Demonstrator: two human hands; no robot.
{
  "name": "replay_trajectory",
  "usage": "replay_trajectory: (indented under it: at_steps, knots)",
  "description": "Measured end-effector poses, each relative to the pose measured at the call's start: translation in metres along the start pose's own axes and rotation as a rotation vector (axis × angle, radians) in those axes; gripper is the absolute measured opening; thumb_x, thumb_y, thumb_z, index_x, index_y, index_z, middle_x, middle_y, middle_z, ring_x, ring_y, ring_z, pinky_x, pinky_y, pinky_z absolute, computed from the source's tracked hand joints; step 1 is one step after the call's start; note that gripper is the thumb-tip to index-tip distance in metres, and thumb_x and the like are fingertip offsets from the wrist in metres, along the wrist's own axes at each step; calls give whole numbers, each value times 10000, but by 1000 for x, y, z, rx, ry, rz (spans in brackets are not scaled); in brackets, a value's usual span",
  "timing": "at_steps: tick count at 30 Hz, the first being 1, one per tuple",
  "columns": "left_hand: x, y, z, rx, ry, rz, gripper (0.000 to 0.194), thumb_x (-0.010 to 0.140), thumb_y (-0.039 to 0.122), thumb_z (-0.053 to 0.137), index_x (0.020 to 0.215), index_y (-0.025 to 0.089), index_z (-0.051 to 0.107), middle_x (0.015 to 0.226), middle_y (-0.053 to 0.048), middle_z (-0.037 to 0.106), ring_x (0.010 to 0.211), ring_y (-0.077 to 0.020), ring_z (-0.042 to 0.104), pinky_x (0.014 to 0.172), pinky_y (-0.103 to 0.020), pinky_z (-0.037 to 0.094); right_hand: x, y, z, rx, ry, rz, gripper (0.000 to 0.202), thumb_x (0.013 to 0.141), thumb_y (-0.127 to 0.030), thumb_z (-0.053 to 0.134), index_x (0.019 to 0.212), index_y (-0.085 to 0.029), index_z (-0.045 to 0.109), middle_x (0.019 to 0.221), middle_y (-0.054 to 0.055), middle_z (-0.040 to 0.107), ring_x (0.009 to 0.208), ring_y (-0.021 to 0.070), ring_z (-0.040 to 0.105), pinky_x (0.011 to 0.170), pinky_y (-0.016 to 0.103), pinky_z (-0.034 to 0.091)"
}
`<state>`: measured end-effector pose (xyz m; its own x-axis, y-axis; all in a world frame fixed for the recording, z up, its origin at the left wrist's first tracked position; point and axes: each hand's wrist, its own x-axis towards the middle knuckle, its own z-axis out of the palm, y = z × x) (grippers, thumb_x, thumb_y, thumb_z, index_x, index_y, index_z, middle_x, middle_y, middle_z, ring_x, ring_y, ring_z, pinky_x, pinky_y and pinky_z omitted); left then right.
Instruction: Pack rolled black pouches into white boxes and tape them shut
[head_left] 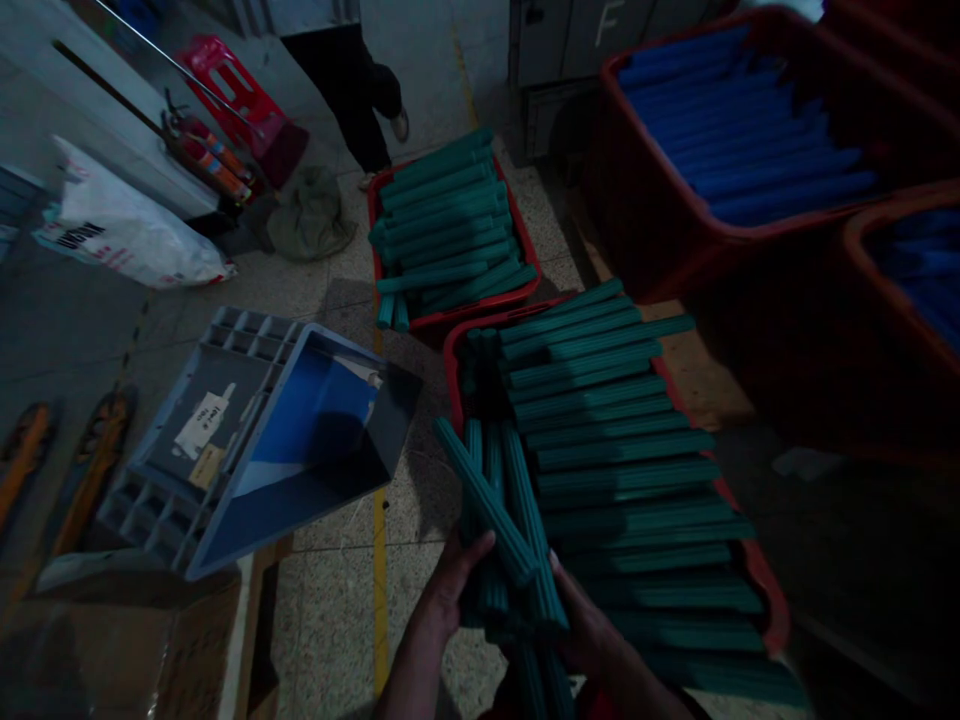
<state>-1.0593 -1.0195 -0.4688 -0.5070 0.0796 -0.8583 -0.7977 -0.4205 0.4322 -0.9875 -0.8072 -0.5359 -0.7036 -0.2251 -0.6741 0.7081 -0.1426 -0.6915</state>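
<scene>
Several ribbed green rods (pixel 493 500) are bunched at the lower middle, at the left edge of a large red crate (pixel 772 605). One rod lies slanted across the top of the bunch. My left hand (pixel 450 580) grips the bunch from the left, its thumb on the slanted rod. From the right, my right hand (pixel 581 620) is closed against the same rods, its fingers partly hidden. More green rods (pixel 630 450) lie stacked crosswise in the crate beside my right hand. The lower ends of the bunch hang near my body.
Beyond stands a smaller red crate (pixel 532 235) of green rods. Red bins (pixel 652 240) with blue rods are at the right. A grey-blue box (pixel 300 530) sits tilted at the left, above a cardboard box (pixel 112 650). A person's legs (pixel 352 95) show at the top.
</scene>
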Motion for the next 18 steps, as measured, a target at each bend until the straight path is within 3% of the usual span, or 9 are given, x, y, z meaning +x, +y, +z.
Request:
replay_trajectory:
  at_steps: [2, 4, 8, 10, 13, 15, 18]
  knots:
    - [8, 2, 3, 9, 3, 0, 861, 662, 397, 822, 1412, 274, 419, 1327, -111, 601, 1231, -301, 562, 1061, -457, 449, 12, 1, -4, 116, -1, 39, 690, 425, -263, 935, 1079, -266, 718, 1352, 58, 570, 1408, 348, 294, 1194, 467, 157]
    - [14, 3, 5, 7, -2, -11, 882, 657, 392, 827, 1423, 285, 404, 1314, -110, 610, 1215, -306, 574, 1050, -472, 456, 22, 1, -3, 244, -1, 110, 692, 450, -367, 929, 1099, -287, 701, 1331, 57, 588, 1401, 342, 313, 1159, 474, 263]
    - [22, 3, 4, 4, -44, 4, 900, 657, 367, 833, 1434, 271, 389, 1334, -125, 593, 1223, -310, 567, 1047, -470, 460, 42, -3, 11, 377, -40, 252, 645, 661, -652, 740, 1143, -228, 673, 1213, 121, 654, 1282, 363, 483, 995, 537, 461]
    - [27, 3, 5, 19, -61, 24, 924, 638, 352, 848, 1435, 238, 393, 1325, -144, 597, 1235, -313, 558, 1054, -457, 455, 51, -5, 18, 452, -65, 333, 677, 761, -723, 595, 1153, -176, 664, 1141, 153, 680, 1213, 356, 551, 936, 544, 499]
    - [34, 2, 6, 50, -55, 66, 933, 616, 353, 861, 1422, 201, 417, 1305, -161, 608, 1255, -326, 538, 1061, -464, 447, 55, -4, 20, 567, -42, 442, 749, 778, -760, 537, 1222, -164, 629, 1153, 153, 680, 1225, 337, 546, 963, 530, 489]
    - [38, 2, 7, 58, -50, 106, 913, 617, 372, 859, 1407, 184, 442, 1288, -163, 620, 1280, -328, 514, 1081, -467, 425, 53, 4, 16, 539, -3, 371, 794, 710, -740, 637, 1304, -215, 583, 1266, 111, 633, 1322, 332, 443, 1051, 517, 423]
    - [40, 0, 5, 60, -56, 144, 893, 611, 408, 858, 1382, 163, 478, 1278, -165, 627, 1289, -332, 503, 1104, -469, 396, 45, 17, 4, 308, 48, 61, 902, 584, -597, 820, 1377, -291, 518, 1464, 23, 457, 1437, 322, 224, 1171, 491, 233]
